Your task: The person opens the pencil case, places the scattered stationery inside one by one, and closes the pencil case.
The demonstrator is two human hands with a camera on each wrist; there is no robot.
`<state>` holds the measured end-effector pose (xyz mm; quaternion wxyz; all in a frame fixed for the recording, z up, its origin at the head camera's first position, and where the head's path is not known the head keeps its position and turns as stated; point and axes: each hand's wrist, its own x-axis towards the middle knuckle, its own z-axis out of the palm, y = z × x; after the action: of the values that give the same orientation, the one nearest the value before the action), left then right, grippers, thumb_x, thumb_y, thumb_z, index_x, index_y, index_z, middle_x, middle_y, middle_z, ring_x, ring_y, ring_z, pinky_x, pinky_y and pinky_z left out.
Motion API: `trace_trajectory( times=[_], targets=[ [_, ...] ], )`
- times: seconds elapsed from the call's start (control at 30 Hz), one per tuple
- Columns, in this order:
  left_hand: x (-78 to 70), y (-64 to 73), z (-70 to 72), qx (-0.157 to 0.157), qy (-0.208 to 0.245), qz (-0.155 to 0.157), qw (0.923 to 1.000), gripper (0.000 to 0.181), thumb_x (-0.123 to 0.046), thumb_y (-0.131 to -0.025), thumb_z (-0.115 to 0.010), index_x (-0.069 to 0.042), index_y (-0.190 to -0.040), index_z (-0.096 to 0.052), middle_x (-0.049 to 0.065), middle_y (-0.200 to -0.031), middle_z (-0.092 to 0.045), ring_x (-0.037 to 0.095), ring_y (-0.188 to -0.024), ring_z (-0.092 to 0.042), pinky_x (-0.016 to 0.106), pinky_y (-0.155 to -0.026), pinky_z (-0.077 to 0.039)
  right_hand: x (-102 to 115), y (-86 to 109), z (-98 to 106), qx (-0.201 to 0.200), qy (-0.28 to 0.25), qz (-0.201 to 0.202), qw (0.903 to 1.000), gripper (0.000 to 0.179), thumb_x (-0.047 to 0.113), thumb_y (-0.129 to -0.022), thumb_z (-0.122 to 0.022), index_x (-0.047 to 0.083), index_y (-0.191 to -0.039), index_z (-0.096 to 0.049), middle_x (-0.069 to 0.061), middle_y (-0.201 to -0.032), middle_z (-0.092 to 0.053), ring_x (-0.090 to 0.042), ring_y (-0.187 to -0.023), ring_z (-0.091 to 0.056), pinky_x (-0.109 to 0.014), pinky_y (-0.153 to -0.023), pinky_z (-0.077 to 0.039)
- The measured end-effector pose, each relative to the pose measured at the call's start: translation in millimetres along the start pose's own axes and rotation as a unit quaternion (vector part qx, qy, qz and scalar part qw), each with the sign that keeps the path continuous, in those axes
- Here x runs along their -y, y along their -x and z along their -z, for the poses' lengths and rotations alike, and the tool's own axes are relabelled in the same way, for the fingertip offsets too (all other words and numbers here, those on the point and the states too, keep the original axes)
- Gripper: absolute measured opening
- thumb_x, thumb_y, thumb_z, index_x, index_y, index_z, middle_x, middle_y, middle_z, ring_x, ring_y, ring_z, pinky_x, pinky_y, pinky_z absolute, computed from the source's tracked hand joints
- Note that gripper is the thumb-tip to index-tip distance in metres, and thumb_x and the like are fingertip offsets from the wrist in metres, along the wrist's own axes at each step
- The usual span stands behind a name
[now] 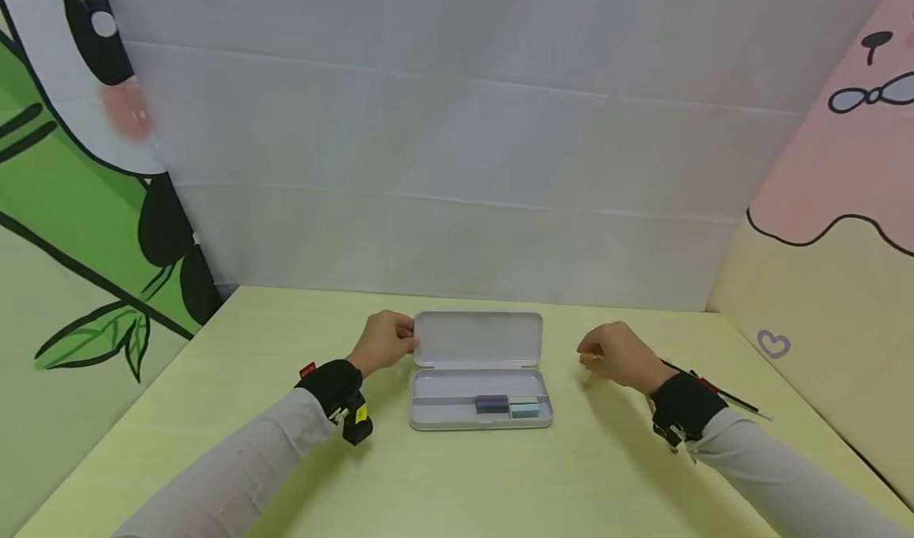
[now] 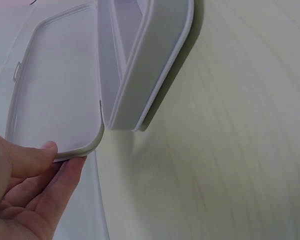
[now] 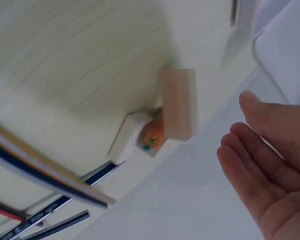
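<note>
A white pencil case (image 1: 435, 415) lies opened out on the table, its lid (image 1: 478, 338) folded back toward the wall. My left hand (image 1: 384, 341) pinches the lid's left edge between thumb and fingers. Inside the case's front compartment sit a dark purple block (image 1: 492, 404) and light green and blue blocks (image 1: 524, 411). My right hand (image 1: 620, 355) is over the table right of the case. In the right wrist view its fingers (image 3: 255, 175) are apart from the thumb with nothing between. Near them are a blurred peach block (image 3: 179, 104), an orange item (image 3: 154, 131) and a white block (image 3: 130, 136).
Several pencils (image 3: 50, 167) lie on the table beside the right forearm, partly hidden by the wrist in the head view. A white cloth (image 1: 457, 165) hangs behind the table (image 1: 457, 482), with painted panels at both sides.
</note>
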<state>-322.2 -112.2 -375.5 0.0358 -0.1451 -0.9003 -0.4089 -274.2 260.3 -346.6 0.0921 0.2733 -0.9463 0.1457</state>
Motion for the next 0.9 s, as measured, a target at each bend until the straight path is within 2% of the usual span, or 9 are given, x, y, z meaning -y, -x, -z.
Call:
trace_trajectory(
  times=[0.13, 0.27, 0.37, 0.53, 0.7, 0.9],
  targets=[
    [0.5, 0.6, 0.6, 0.0, -0.003, -0.001, 1.0, 0.018, 0.001, -0.085, -0.067, 0.006, -0.101, -0.071, 0.019, -0.089, -0.073, 0.022, -0.076, -0.071, 0.03, -0.068, -0.059, -13.6, 7.0, -5.0, 0.022, 0.025, 0.049, 0.9983, 0.026, -0.016, -0.074, -0.067, 0.0, -0.093, -0.074, -0.013, -0.092, -0.073, -0.031, -0.089, -0.068, -0.037, -0.076, -0.057],
    [1.0, 1.6, 1.0, 0.004, -0.001, 0.003, 1.0, 0.02, 0.001, -0.085, -0.067, 0.007, -0.104, -0.071, 0.02, -0.091, -0.073, 0.022, -0.077, -0.071, 0.03, -0.069, -0.059, -18.7, 10.2, -11.1, 0.036, 0.034, 0.112, 0.9925, 0.035, -0.025, -0.068, -0.063, -0.003, -0.093, -0.072, -0.014, -0.092, -0.072, -0.03, -0.086, -0.068, -0.034, -0.073, -0.058],
    [1.1, 1.8, 1.6, 0.003, -0.003, 0.0, 1.0, 0.019, 0.001, -0.085, -0.067, 0.006, -0.103, -0.071, 0.019, -0.091, -0.073, 0.022, -0.077, -0.071, 0.03, -0.069, -0.059, -18.3, 10.8, -13.9, 0.048, 0.046, 0.138, 0.9882, 0.037, -0.026, -0.066, -0.064, -0.003, -0.094, -0.072, -0.014, -0.092, -0.071, -0.029, -0.084, -0.068, -0.031, -0.07, -0.058],
    [0.5, 2.4, 2.5, 0.002, -0.01, -0.004, 0.9999, 0.017, 0.0, -0.085, -0.067, 0.005, -0.101, -0.072, 0.018, -0.089, -0.074, 0.021, -0.075, -0.071, 0.03, -0.068, -0.058, -15.1, 9.5, -15.9, 0.057, 0.1, 0.144, 0.9828, 0.031, -0.02, -0.069, -0.07, 0.001, -0.092, -0.074, -0.011, -0.091, -0.071, -0.026, -0.086, -0.067, -0.029, -0.071, -0.057],
    [0.7, 2.1, 2.4, 0.002, -0.01, -0.006, 0.9999, 0.018, 0.0, -0.084, -0.067, 0.006, -0.102, -0.071, 0.018, -0.09, -0.074, 0.021, -0.077, -0.071, 0.03, -0.068, -0.059, -16.4, 7.8, -21.4, 0.047, 0.154, 0.15, 0.9755, 0.022, -0.01, -0.071, -0.073, 0.005, -0.087, -0.074, -0.006, -0.087, -0.069, -0.021, -0.084, -0.065, -0.025, -0.068, -0.056],
    [0.7, 1.9, 0.7, 0.0, -0.005, -0.007, 1.0, 0.019, 0.001, -0.084, -0.067, 0.006, -0.102, -0.071, 0.019, -0.091, -0.074, 0.023, -0.078, -0.071, 0.03, -0.069, -0.059, -20.6, 9.1, -27.1, 0.03, 0.161, 0.144, 0.9759, 0.018, -0.006, -0.072, -0.074, 0.008, -0.084, -0.073, -0.003, -0.084, -0.068, -0.019, -0.082, -0.064, -0.025, -0.066, -0.055]
  ],
)
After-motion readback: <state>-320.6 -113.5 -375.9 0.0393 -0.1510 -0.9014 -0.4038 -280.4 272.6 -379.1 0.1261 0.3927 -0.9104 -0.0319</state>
